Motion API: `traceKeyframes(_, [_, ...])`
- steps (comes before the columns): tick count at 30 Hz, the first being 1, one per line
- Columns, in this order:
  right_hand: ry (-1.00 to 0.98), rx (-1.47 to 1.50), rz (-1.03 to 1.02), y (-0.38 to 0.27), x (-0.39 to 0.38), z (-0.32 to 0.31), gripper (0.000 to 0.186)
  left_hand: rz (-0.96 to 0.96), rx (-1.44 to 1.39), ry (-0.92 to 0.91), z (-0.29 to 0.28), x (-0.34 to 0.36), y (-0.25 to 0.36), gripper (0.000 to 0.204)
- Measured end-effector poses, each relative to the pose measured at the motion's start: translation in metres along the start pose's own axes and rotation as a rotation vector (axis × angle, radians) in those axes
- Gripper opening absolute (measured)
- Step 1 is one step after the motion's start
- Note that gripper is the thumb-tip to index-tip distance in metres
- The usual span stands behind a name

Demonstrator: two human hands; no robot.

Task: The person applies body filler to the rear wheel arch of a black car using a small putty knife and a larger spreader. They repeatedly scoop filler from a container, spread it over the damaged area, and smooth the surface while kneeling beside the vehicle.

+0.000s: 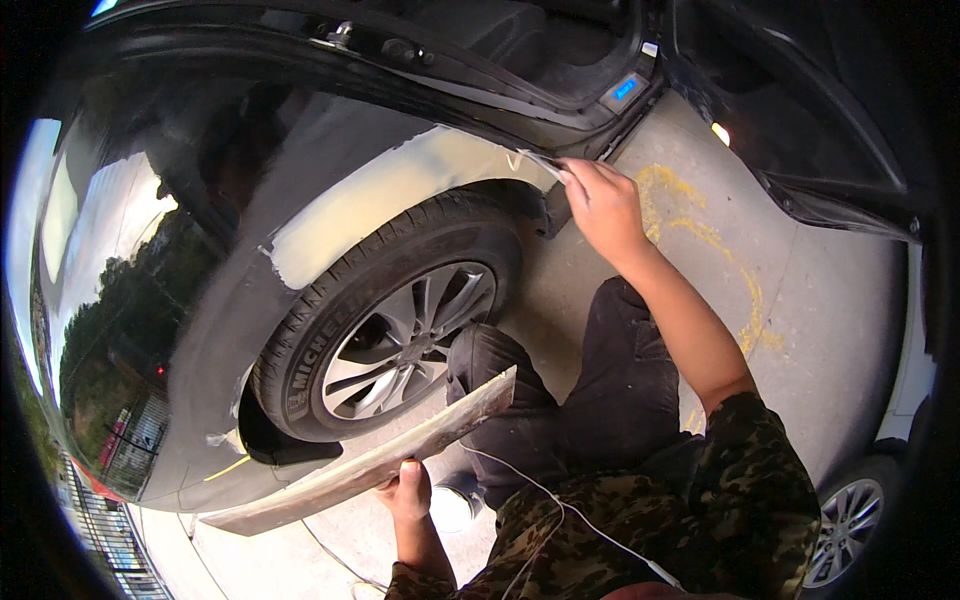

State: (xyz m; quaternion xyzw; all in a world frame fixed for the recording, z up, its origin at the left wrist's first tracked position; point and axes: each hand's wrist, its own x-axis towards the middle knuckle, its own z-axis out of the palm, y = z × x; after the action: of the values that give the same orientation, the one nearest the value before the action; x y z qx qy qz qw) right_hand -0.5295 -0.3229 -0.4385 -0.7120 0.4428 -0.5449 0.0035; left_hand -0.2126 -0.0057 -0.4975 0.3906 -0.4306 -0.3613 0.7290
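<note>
Spreader blade (540,162), thin + pale, sits pinched in our right hand (600,205) at the front end of the rear wheel arch, just under the open door sill. It pokes out leftward from the fingertips, flat against the panel edge, so its long axis runs roughly along the arch lip toward the filler patch (390,195). Fingers there are clenched around the blade's near end; we can't tell how much of the blade is hidden in the grip.

Filler patch is a beige band following the arch curve over the tyre (385,330), stretching from the blade down-left to a ragged end near the tyre's top-left shoulder. So the worked area lies left and slightly below the right fingertips, touching or very close to the blade tip. Grey sanded/primed zone surrounds it on the black car body (150,300).

Left hand (408,490) is well apart from the arch, low in the view, gripping the underside of a long mixing board (370,462); thumb on top, fingers curled under. Board is smeared grey, tilted, its long axis running lower-left to upper-right, upper end near our knee (495,375). Right hand is clearly the nearer one to the patch; left only supports the board.

Alloy wheel (405,340) sits betw. board and patch. Concrete floor (800,300) w/ yellow marks to the right; another wheel (848,530) at lower right corner.
</note>
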Motion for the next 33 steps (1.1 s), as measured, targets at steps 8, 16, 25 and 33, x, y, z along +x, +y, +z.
traceKeyframes(8, [-0.269,-0.189,0.492,0.175,-0.113,-0.127,0.019,-0.005,-0.033,-0.024,0.008,0.007,0.001,0.051])
traceKeyframes(16, [-0.309,-0.536,0.482,0.193,-0.179,-0.149,0.025,0.008,0.006,-0.044,0.025,0.017,-0.006,0.045])
traceKeyframes(25, [-0.025,0.158,0.091,0.005,-0.011,-0.031,0.02,-0.004,0.027,-0.121,0.021,0.011,-0.004,0.053])
traceKeyframes(33, [-0.004,0.098,0.02,-0.031,0.021,-0.006,0.02,0.022,0.052,-0.062,0.002,0.001,-0.003,0.053])
